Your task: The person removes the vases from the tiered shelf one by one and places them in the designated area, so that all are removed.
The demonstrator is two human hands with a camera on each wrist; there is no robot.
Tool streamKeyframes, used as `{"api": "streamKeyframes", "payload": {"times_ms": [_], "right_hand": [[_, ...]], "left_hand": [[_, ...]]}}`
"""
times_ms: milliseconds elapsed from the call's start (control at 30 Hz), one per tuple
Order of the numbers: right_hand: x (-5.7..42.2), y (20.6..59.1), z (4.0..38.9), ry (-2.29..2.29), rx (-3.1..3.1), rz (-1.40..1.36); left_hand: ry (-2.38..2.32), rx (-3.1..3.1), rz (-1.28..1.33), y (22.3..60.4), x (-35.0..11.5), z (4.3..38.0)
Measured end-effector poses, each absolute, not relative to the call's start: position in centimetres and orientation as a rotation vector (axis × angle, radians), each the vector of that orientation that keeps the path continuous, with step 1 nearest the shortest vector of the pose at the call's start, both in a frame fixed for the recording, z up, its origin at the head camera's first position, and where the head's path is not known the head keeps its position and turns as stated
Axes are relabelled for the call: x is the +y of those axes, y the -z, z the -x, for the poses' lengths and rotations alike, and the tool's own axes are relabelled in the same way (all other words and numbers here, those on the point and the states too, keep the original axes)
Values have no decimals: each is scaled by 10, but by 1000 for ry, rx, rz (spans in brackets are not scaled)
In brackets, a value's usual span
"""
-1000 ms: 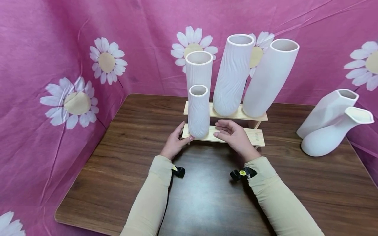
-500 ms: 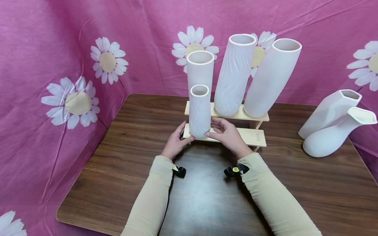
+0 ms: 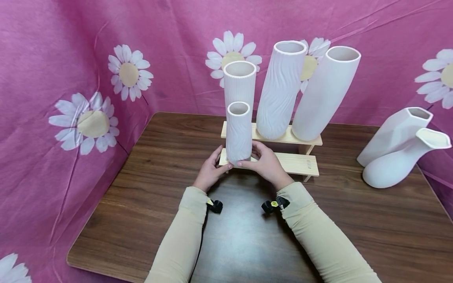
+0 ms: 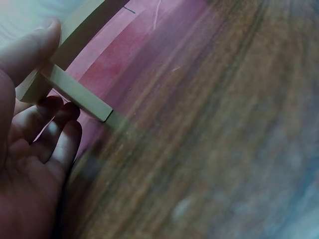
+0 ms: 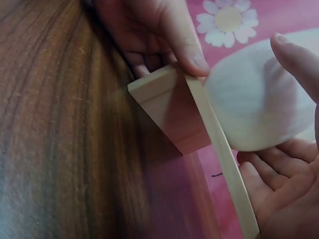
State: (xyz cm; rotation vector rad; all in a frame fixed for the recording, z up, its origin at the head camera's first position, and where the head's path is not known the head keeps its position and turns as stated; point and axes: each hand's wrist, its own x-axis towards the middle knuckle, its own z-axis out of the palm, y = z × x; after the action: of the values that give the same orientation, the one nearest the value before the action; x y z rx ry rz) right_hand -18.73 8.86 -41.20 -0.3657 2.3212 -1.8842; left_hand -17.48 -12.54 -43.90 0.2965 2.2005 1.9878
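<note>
A small white vase (image 3: 238,135) with a wavy relief stands at the left end of the lower step of a pale wooden two-step stand (image 3: 297,163). My right hand (image 3: 267,163) curls round the lower part of this vase, thumb across its front and fingers at its right side and behind. In the right wrist view the rounded vase base (image 5: 259,99) sits between thumb and fingers. My left hand (image 3: 209,171) holds the left end of the lower step. Its thumb (image 4: 37,47) lies over the board, with the other fingers bent beside the leg (image 4: 79,94).
On the upper step stand a ribbed vase (image 3: 238,84), a wavy vase (image 3: 281,90) and a smooth vase (image 3: 325,94). A faceted vase (image 3: 394,133) and a curved-neck vase (image 3: 400,163) stand at the right of the brown table (image 3: 141,220). A pink flowered cloth (image 3: 177,51) hangs behind.
My right hand has moved left from beside the small vase to its base, and its thumb now crosses the front. The left hand and the vases have stayed in place.
</note>
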Motion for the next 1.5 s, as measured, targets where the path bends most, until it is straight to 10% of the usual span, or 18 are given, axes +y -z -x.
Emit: {"api": "streamKeyframes", "payload": {"times_ms": [1500], "right_hand": [[93, 420, 147, 2150, 2268, 211]], "left_hand": [[-2024, 2222, -259, 463, -127, 186]]}}
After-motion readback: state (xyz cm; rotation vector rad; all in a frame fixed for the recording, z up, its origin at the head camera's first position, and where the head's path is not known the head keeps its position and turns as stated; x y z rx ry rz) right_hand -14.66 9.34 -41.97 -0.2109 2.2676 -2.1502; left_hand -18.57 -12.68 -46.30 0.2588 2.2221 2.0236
